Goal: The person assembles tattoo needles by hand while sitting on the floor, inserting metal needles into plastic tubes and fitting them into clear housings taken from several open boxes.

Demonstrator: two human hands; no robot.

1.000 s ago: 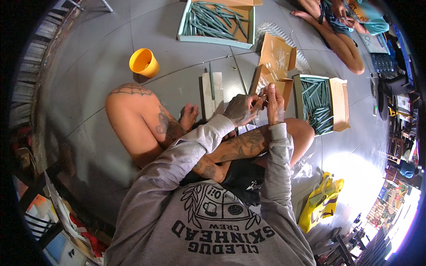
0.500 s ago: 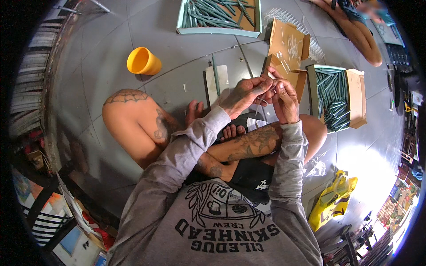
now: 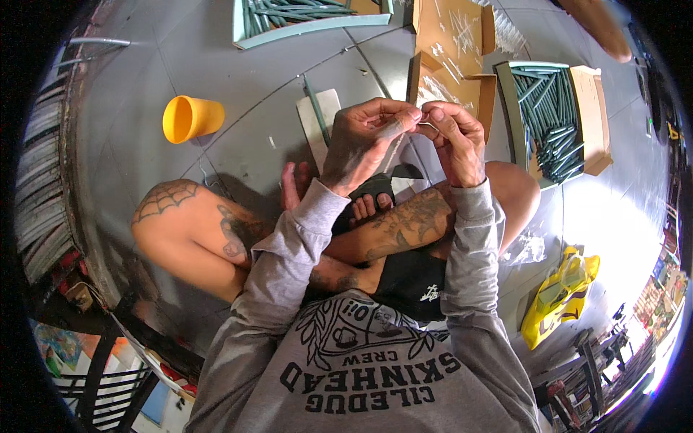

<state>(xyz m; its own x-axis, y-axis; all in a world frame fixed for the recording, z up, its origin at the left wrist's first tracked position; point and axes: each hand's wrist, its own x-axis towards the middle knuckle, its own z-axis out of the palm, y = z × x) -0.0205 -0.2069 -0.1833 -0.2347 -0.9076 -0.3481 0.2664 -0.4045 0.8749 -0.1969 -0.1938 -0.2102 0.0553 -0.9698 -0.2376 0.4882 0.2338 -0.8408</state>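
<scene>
In front of my crossed legs, both hands are raised with their fingertips meeting. My left hand is closed in a pinch, and a thin pale strip hangs below its fingers. My right hand also pinches at the same spot, where something small and whitish shows; my fingers hide most of it. Beyond my left hand, a dark green pencil-like stick lies across a light flat board on the floor. Behind my hands stands an opened brown carton with small clear slivers inside.
A yellow cup lies on its side at the left. Green sticks fill a pale tray at the far side and a box at the right. A yellow bag lies near right. Another person's limb shows at far right.
My two hands have come up a little and shifted slightly left, still pinching together. The white loop seen below them now hangs as a straighter strip. The whole view has shifted.
</scene>
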